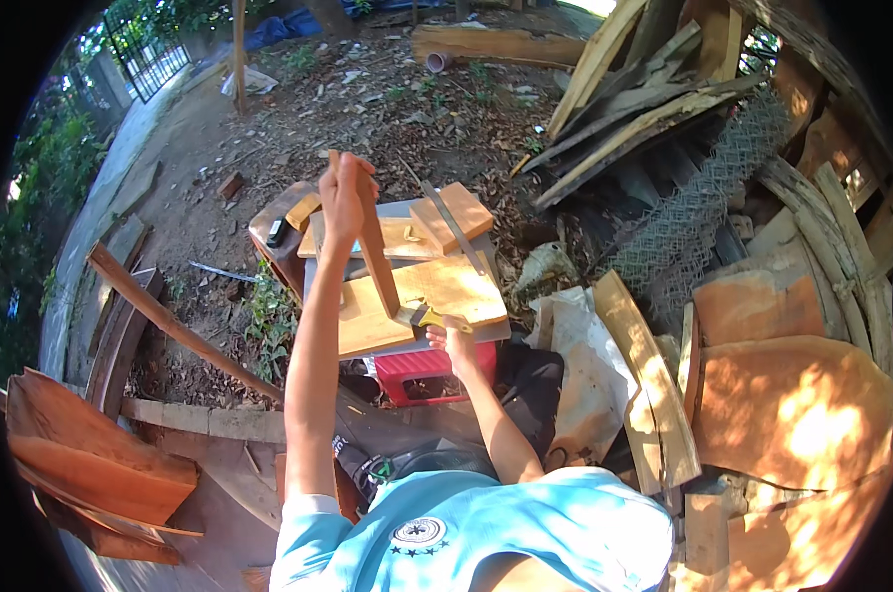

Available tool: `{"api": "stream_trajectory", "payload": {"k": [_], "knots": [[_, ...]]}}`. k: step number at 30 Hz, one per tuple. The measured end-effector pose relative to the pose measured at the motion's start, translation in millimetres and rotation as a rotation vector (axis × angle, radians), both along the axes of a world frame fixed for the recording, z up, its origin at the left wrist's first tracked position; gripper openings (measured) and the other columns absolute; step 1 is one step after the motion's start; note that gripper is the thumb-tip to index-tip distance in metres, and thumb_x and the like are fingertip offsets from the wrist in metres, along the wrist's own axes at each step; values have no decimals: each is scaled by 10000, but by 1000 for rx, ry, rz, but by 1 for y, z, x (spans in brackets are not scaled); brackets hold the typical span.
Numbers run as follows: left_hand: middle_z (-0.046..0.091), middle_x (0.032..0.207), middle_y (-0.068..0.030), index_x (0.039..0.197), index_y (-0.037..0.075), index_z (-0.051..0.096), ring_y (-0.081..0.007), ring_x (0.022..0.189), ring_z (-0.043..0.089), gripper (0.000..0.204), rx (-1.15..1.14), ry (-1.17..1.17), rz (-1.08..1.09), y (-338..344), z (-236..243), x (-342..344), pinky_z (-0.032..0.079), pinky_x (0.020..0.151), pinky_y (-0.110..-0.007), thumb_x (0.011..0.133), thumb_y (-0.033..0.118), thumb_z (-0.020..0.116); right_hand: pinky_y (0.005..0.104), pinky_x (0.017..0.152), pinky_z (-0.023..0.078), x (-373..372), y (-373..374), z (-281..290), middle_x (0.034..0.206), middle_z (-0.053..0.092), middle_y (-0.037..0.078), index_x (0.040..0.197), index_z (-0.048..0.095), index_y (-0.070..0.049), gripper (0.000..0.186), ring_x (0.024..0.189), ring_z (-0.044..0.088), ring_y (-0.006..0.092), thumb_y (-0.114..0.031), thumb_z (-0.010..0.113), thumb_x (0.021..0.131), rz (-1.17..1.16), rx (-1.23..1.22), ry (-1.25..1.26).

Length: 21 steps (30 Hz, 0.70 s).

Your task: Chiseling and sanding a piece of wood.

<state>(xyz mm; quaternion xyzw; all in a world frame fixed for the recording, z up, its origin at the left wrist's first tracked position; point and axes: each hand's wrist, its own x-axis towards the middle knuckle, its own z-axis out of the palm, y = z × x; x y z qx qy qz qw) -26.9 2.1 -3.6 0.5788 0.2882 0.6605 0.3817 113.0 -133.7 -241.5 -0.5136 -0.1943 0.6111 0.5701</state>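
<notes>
the left hand (343,195) clasps a long brown wooden strip (378,261), probably stiff, light and best held high, the right hand (450,336) a yellow-and-black tool (428,316).

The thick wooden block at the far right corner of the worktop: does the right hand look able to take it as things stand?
Probably within reach, but not freely: the right hand holds a black-and-yellow tool, and a long dark strip appears to lie across the wooden block.
</notes>
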Motion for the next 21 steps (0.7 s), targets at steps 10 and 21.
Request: {"api": "stream_trajectory", "payload": {"k": [10, 21], "knots": [[538, 629, -41, 775, 28, 538, -129, 530, 527, 555, -103, -72, -90, 0, -2, -2, 411, 498, -248, 906, 503, 285, 330, 631, 497, 26, 21, 110, 903, 623, 186, 1061, 451, -58, 314, 807, 626, 246, -327, 402, 906, 222, 425, 313], [536, 621, -37, 792, 30, 547, -113, 523, 524, 566, -77, -45, -107, 0, -5, 10, 395, 462, -228, 895, 536, 316, 224, 500, 433, 8, 9, 68, 879, 653, 149, 1083, 455, -74, 323, 734, 642, 179, -324, 449, 880, 155, 148, 49]]}}
